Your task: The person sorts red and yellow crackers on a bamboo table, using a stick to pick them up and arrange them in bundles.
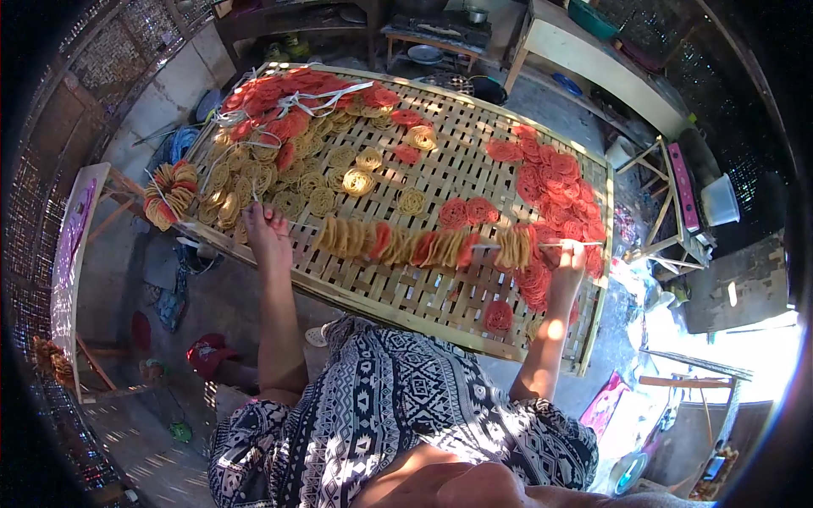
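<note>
A row of thin round crackers [397, 242], mostly yellow with some red, hangs threaded on a white string between my two hands. My left hand [270, 232] pinches the string's left end, which sticks up above the fingers. At the other end, my right hand [564, 257] grips a thin light stick [575, 244] beside the last yellow discs. Beneath lies a woven bamboo tray [394, 286] in a wooden frame. Yellow coiled crackers [305, 184] cover its left part. Red crackers [559, 184] are heaped on the right, and more red ones [279, 95] at the far left.
White strips [324, 98] lie across the far-left pile. A tied ring of crackers [169, 193] rests at the tray's left edge. A bench [82, 254] stands to the left, a wooden rack [660, 203] to the right. Beyond the tray is a low table with a pot [476, 15].
</note>
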`<state>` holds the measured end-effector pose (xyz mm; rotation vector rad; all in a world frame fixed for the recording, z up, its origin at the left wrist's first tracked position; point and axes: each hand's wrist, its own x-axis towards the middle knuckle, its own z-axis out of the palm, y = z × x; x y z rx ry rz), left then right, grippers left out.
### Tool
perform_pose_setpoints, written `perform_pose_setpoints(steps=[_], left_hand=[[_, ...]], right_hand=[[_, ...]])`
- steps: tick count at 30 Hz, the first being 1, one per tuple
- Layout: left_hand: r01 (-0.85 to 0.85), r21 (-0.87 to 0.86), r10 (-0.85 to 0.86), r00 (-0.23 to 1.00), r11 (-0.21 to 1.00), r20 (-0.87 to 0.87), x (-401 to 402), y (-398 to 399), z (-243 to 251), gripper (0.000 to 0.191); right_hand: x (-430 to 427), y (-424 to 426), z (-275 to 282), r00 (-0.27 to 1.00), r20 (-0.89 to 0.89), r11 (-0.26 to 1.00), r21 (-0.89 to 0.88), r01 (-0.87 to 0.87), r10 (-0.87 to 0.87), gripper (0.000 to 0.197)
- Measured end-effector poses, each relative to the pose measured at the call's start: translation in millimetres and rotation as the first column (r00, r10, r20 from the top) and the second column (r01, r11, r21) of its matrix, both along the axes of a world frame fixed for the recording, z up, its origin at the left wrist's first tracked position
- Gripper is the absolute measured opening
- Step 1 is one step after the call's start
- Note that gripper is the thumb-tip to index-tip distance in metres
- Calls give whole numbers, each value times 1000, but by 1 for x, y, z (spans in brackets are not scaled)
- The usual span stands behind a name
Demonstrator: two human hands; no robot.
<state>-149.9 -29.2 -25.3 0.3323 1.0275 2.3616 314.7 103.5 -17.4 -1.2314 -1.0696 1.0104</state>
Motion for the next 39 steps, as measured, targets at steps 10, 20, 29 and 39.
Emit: perform_pose_setpoints(steps=[10, 20, 29, 39], left_hand=[[142, -828, -837, 176, 542, -518, 136, 43, 63, 40], [353, -805, -832, -115, 476, -543, 239, 73, 42, 87], [171, -828, -809, -183, 533, -559, 254, 81, 25, 92], [194, -810, -797, -161, 553, -582, 251, 69, 32, 82]], right_hand=[[-30, -4, -37, 985, -26, 975, 150, -164, 170, 14], [-32, -28, -1, 947, -278, 973, 204, -108, 163, 12], [-27, -30, -10, 925, -380, 991, 122, 52, -1, 10], [-32, -27, -16, 922, -386, 973, 221, 69, 22, 9]])
